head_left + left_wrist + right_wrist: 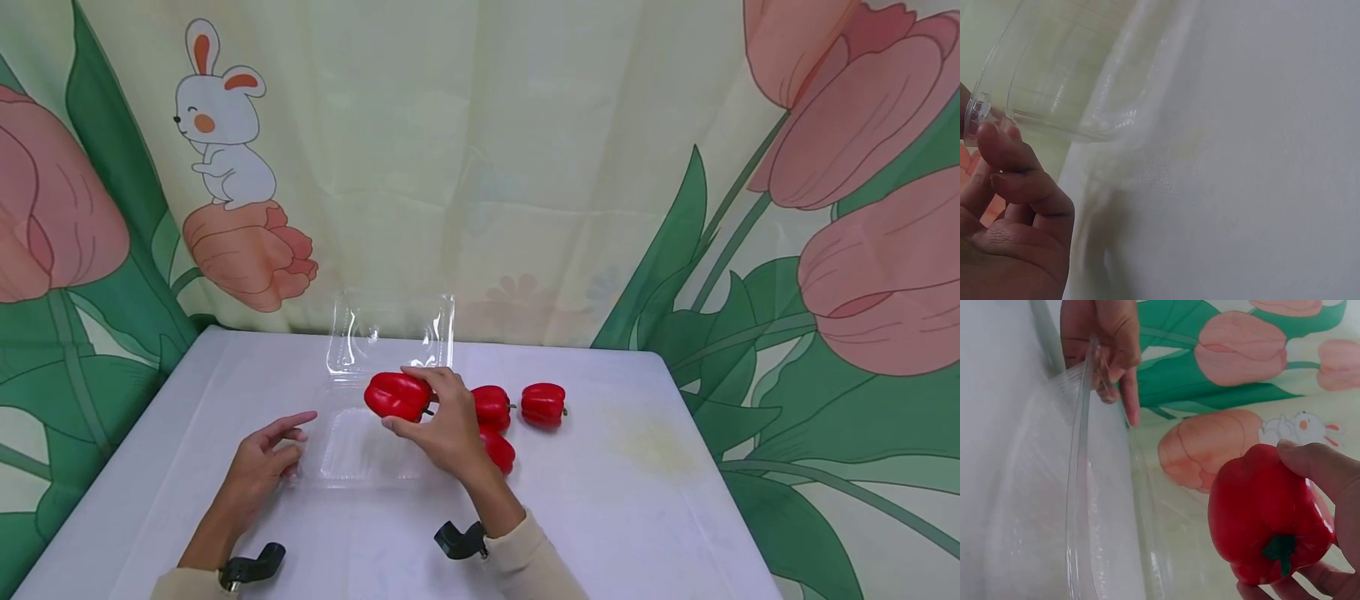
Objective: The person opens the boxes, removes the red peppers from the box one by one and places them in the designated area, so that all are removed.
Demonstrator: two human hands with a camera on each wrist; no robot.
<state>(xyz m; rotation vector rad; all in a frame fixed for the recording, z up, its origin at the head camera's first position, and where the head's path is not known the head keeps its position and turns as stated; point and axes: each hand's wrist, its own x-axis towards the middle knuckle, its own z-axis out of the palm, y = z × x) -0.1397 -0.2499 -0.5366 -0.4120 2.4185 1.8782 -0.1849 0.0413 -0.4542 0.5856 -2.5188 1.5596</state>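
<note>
My right hand (pixel 450 429) holds a shiny red bell pepper (pixel 394 396) between the thumb and fingers, above a clear plastic clamshell box (pixel 356 454). In the right wrist view the pepper's green stem (pixel 1280 549) faces the camera. The box's lid (pixel 390 337) stands raised at the back. At the box's left side, my left hand (pixel 258 467) pinches the rim, its index finger stretched out along it. The left wrist view has the fingertips (pixel 999 140) right at the clear rim (pixel 979 106).
To the right of the box lie more red bell peppers: one (pixel 492 408) partly behind the right hand, one (pixel 498 452) in front of it, another (pixel 543 406) farther right. A white cloth (pixel 615 500) covers the table. A curtain (pixel 540 167) printed with tulips and a rabbit hangs behind.
</note>
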